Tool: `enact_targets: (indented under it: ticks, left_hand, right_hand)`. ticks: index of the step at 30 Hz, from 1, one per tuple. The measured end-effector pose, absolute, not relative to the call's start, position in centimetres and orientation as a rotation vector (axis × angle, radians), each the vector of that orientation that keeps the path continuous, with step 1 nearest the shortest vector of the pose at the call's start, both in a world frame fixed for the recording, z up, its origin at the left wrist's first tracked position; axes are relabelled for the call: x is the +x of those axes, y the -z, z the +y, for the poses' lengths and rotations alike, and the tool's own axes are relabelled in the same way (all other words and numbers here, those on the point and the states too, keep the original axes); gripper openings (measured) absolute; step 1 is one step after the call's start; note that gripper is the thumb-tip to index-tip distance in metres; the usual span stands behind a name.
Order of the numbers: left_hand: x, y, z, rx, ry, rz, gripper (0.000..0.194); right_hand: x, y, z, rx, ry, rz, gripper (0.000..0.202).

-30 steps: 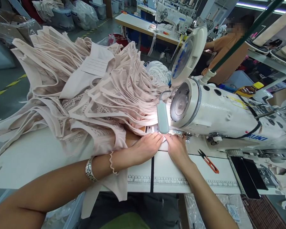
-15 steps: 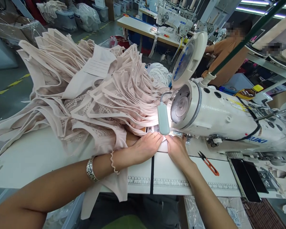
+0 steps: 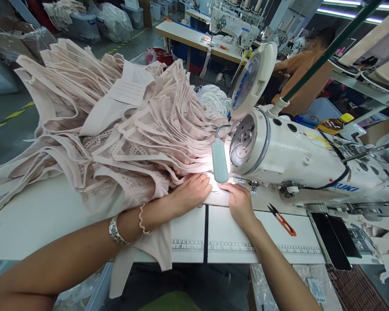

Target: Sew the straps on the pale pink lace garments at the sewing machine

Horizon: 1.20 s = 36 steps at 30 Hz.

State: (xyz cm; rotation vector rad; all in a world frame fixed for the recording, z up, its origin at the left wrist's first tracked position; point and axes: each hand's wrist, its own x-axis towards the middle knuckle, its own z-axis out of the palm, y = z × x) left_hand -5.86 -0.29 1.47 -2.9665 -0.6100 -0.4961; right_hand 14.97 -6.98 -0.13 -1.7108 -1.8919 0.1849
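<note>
My left hand (image 3: 194, 190) is closed, its curled fingers gripping a pale pink fabric garment piece (image 3: 216, 198) on the sewing bed. On the other side of that piece, my right hand (image 3: 241, 203) is closed with its fingertips at the fabric's edge. Both hands are just in front of the sewing machine (image 3: 288, 151), below a pale green lamp (image 3: 220, 162) that partly hides the needle area. A large heap of pale pink lace-trimmed garments (image 3: 168, 125) lies left of and behind the needle; some cloth drapes under my left forearm.
Orange-handled thread snips (image 3: 282, 220) lie right of my right hand. A dark phone (image 3: 332, 242) rests farther right. Ruler markings run along the table's front edge (image 3: 227, 248). Behind are another sewing table (image 3: 197, 39) and a person in a brown top (image 3: 306, 75).
My left hand has shifted left and away from my right hand, widening the gap between them. More of the pale fabric shows there. The camera view has moved slightly, and the machine's wheel has turned.
</note>
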Motion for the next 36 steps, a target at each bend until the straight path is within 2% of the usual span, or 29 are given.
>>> enact_targets:
  ticks: [2, 6, 12, 15, 20, 26, 33, 36]
  left_hand:
    - [-6.4, -1.7, 0.2, -3.049, 0.479, -0.608, 0.017]
    - [-6.7, -1.8, 0.5, -3.080, 0.495, -0.587, 0.028]
    - [-6.0, -1.1, 0.5, -3.082, 0.617, -0.666, 0.014]
    - [-5.5, -0.2, 0.7, -3.126, 0.689, -0.730, 0.014]
    - [-5.3, 0.9, 0.8, -3.135, 0.754, -0.896, 0.017]
    - [-5.9, -0.1, 0.9, -3.177, 0.713, -0.587, 0.017]
    - [-5.6, -1.4, 0.2, -2.945, 0.626, -0.356, 0.027]
    - [-5.4, -1.5, -0.1, -2.903, 0.677, -0.337, 0.028]
  right_hand:
    - [14.8, 0.1, -7.1, -1.712, -0.220, -1.868, 0.045]
    - [14.5, -0.3, -7.3, -1.707, -0.193, -1.938, 0.047]
    - [14.2, -0.6, -7.6, -1.685, -0.089, -2.058, 0.048]
    - [14.3, -0.3, -7.8, -1.685, 0.011, -2.086, 0.049]
    - [14.4, 0.1, -7.9, -1.697, 0.181, -2.122, 0.032]
    - [14.0, -0.6, -8.3, -1.567, 0.383, -2.204, 0.022]
    - [12.7, -0.7, -8.1, -1.595, 0.500, -2.242, 0.029]
    - [12.2, -0.6, -7.8, -1.602, 0.437, -2.090, 0.028]
